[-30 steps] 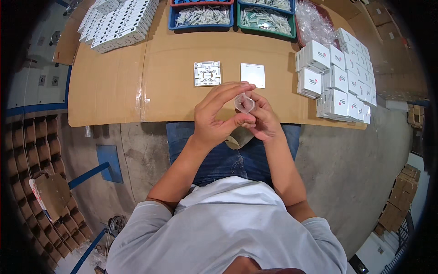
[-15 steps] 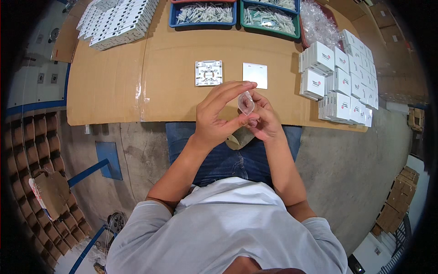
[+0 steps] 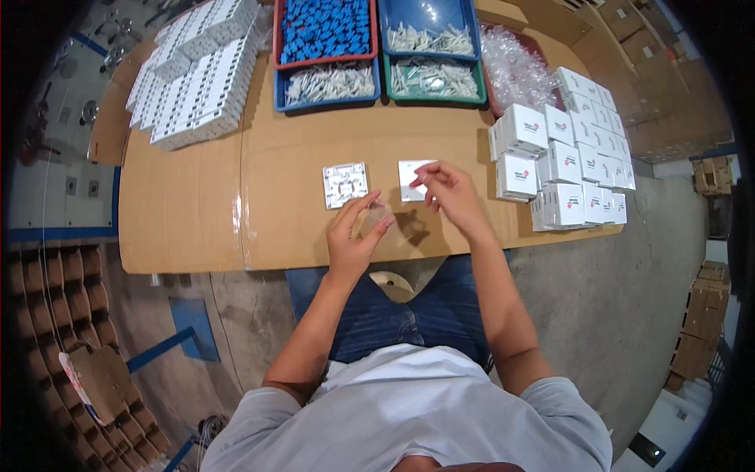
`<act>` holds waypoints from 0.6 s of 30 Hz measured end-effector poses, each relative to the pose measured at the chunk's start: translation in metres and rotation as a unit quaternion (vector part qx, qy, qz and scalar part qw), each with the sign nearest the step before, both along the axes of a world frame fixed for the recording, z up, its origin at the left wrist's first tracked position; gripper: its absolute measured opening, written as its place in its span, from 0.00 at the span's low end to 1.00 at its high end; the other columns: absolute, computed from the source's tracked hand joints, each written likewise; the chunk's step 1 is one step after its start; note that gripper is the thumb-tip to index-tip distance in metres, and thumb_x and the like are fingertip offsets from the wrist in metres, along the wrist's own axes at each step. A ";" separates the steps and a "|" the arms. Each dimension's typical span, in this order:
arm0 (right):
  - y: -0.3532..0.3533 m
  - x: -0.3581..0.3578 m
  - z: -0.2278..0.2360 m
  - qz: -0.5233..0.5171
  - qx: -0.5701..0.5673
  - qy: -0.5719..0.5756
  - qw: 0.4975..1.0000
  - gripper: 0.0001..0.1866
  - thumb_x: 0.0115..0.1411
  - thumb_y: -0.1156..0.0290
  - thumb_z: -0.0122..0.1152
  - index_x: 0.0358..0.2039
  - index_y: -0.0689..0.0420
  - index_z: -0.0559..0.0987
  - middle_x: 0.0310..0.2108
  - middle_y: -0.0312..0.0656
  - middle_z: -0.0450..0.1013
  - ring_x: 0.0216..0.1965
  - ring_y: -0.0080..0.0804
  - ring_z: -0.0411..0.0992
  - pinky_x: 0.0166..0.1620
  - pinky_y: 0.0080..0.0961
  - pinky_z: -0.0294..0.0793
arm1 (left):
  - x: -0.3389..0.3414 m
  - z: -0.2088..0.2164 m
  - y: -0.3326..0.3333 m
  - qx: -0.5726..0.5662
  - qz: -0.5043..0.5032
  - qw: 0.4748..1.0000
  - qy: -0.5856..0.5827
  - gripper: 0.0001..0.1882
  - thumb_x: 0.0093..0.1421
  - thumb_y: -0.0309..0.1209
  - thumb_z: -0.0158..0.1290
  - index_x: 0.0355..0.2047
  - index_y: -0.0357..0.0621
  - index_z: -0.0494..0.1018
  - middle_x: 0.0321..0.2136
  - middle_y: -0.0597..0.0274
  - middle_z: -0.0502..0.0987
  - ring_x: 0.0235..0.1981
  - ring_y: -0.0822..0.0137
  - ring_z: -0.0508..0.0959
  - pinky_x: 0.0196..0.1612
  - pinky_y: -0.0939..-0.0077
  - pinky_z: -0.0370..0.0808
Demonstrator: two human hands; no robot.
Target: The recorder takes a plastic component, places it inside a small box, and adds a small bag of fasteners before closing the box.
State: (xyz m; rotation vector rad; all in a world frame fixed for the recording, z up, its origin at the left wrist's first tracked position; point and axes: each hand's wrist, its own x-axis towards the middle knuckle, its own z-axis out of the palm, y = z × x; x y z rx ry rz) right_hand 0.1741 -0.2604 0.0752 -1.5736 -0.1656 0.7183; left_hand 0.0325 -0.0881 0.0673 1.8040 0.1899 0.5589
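Note:
A small clear plastic bag [image 3: 381, 211] is held between the thumb and fingers of my left hand [image 3: 351, 240], above the cardboard table top. My right hand [image 3: 454, 197] is over the right side of a thin white square plate [image 3: 410, 175]. Its fingers are bent and apart, with nothing visible between them; whether a fingertip touches the plate I cannot tell. Left of the plate lies a white square frame [image 3: 345, 187] with a round opening and moulded parts, just beyond my left fingertips.
Stacked white square units [image 3: 197, 94] stand far left. Behind are a red tray of blue parts [image 3: 326, 31], blue [image 3: 330, 85] and green [image 3: 436, 81] trays of small white packets, and a bin of clear bags [image 3: 515, 67]. White boxes [image 3: 562, 161] are stacked on the right.
My hands, earlier together at the clear bag, have come apart. The left keeps the bag; the right has moved to the white plate. The view has tilted, showing more of the far table.

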 end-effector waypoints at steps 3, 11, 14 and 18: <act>0.009 0.071 -0.005 -0.038 -0.050 -0.270 0.961 0.08 0.65 0.71 0.60 0.42 0.60 0.81 0.34 0.40 0.82 0.32 0.28 0.79 0.34 0.25 0.76 | 0.002 -0.024 0.000 0.031 -0.001 1.000 0.004 0.24 0.54 0.22 0.67 0.52 0.36 0.77 0.39 0.56 0.80 0.43 0.62 0.80 0.49 0.71 0.75; 0.051 0.264 0.015 -0.092 -0.379 -0.499 0.774 0.08 0.59 0.65 0.62 0.37 0.50 0.85 0.38 0.47 0.81 0.42 0.50 0.80 0.45 0.44 0.79 | 0.004 -0.048 -0.002 0.208 0.020 0.978 -0.011 0.24 0.49 0.29 0.67 0.49 0.44 0.80 0.39 0.61 0.81 0.44 0.59 0.76 0.53 0.63 0.66; 0.064 0.294 0.012 -0.044 -0.412 -0.511 0.753 0.09 0.59 0.63 0.65 0.36 0.52 0.86 0.38 0.46 0.81 0.42 0.49 0.79 0.44 0.43 0.79 | 0.004 -0.046 -0.002 0.231 0.030 0.972 -0.016 0.25 0.48 0.29 0.67 0.49 0.45 0.80 0.39 0.63 0.81 0.44 0.61 0.76 0.54 0.63 0.64; 0.074 0.319 -0.002 0.004 -0.466 -0.494 0.734 0.09 0.56 0.65 0.63 0.36 0.51 0.86 0.41 0.47 0.81 0.43 0.51 0.80 0.47 0.46 0.79 | 0.004 -0.047 -0.002 0.254 0.023 0.967 0.009 0.25 0.48 0.33 0.68 0.49 0.46 0.80 0.39 0.66 0.80 0.43 0.62 0.75 0.53 0.63 0.65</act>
